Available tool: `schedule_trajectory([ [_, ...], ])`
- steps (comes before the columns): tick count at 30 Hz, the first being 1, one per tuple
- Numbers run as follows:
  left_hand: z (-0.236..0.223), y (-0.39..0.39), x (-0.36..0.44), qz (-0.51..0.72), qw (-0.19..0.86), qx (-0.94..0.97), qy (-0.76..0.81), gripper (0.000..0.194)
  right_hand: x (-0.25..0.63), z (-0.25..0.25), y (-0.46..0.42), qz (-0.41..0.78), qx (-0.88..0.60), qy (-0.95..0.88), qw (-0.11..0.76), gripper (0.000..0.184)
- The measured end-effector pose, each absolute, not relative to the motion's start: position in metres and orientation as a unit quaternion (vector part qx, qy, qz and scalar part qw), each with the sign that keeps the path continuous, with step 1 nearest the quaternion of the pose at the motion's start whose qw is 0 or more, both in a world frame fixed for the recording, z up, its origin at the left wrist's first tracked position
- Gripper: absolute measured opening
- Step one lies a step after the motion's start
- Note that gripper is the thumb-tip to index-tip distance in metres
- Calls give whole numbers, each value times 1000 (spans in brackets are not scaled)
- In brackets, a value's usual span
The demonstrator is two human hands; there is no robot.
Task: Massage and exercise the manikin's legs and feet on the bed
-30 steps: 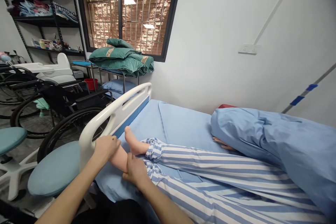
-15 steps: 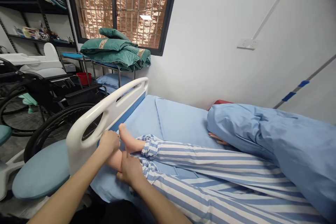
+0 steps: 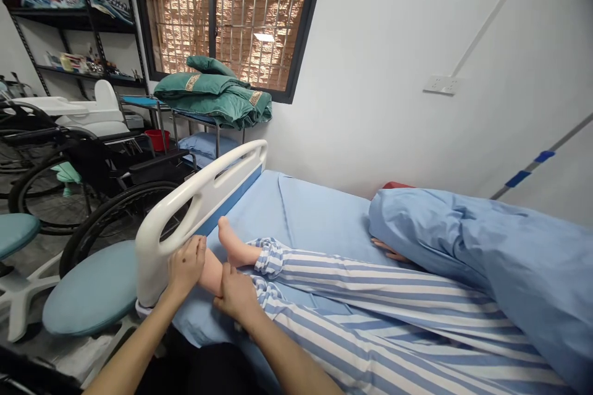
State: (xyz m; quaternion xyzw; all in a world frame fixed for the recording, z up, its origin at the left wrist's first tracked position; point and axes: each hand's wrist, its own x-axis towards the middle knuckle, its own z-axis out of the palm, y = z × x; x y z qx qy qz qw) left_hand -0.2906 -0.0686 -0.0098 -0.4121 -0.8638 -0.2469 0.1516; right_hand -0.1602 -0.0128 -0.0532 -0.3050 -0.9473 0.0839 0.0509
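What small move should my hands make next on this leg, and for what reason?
Probably ease your left hand slightly away from the white footboard: it sits close against that board on the manikin's bare leg, while your right hand holds the same leg.

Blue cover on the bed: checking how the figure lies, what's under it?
The blue cover hides the lying figure's upper body, which cannot be seen. Only its fingers show at the lower edge, and a red object shows beyond the far edge.

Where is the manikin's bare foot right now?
In the head view, the bare foot lies lower centre on the blue sheet, just inside the white footboard, beyond the right hand and next to the striped trouser cuff.
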Motion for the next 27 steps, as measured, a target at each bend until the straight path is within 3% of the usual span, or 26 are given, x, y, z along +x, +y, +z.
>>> schedule_trajectory([
  [8, -20, -80, -301, -304, 98, -467, -825, 38, -162, -55, -13, 87, -310, -945, 51, 52],
  [13, -17, -90, -303, -267, 93, -501, -818, 40, -161, -56, -12, 109, -313, -942, 58, 55],
  [19, 6, -93, -299, -176, 34, -469, -865, 40, -158, -44, 2, 201, -277, -925, 169, 27],
  [23, 15, -91, -301, -182, -34, -451, -873, 41, -159, -23, 26, 182, -302, -904, 242, 29],
  [27, 18, -86, -306, -211, -64, -454, -863, 38, -165, -11, 55, 146, -339, -922, 118, 52],
])
